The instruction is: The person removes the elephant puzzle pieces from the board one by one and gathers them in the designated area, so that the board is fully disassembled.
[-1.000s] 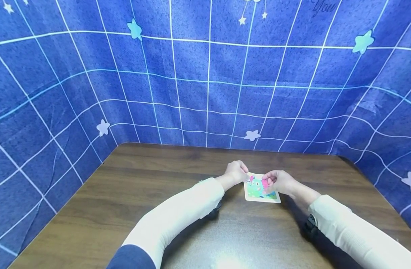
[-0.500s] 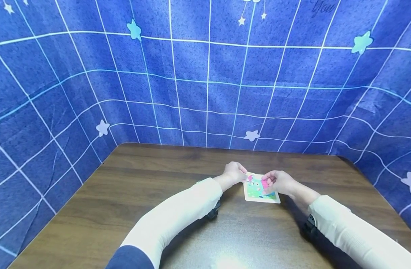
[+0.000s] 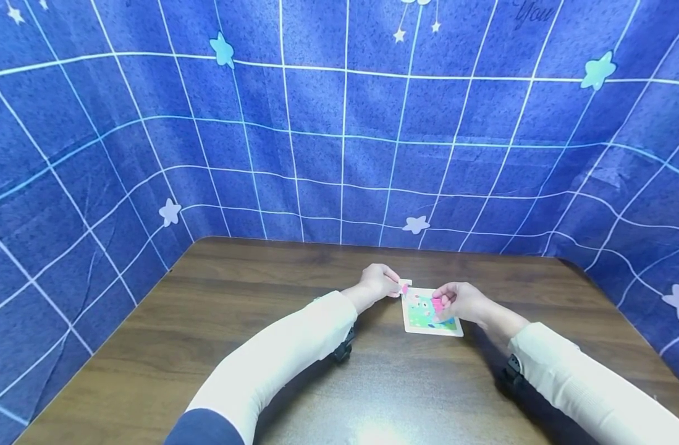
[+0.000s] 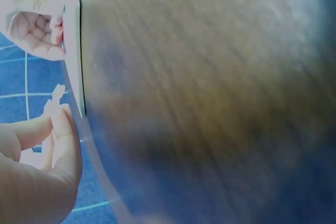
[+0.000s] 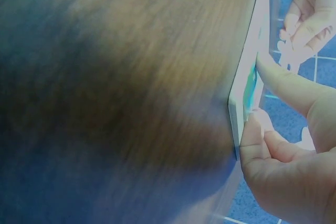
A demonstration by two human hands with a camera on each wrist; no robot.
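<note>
A small square jigsaw puzzle (image 3: 419,318) with a pale frame and a green-and-blue cartoon picture lies flat on the table. Off its far left corner, my left hand (image 3: 379,281) pinches a white-edged puzzle piece (image 3: 405,287) with a pink patch. That piece appears as a pale knobbed shape (image 4: 59,94) between thumb and finger in the left wrist view. My right hand (image 3: 463,301) is at the puzzle's right side, thumb and fingertips curled about a pink puzzle piece (image 3: 437,305) against the picture. Its fingers partly cover that piece and the puzzle's right part.
The brown wood-grain table (image 3: 250,309) extends around both arms, with a glare spot near its front. A blue curtain (image 3: 317,154) with white grid lines and stars hangs behind and along the sides. Black straps (image 3: 343,347) show at the wrists.
My left hand has drawn left, away from the puzzle's corner, with the piece in its fingers; more of the puzzle's upper left now shows. The right hand has hardly moved.
</note>
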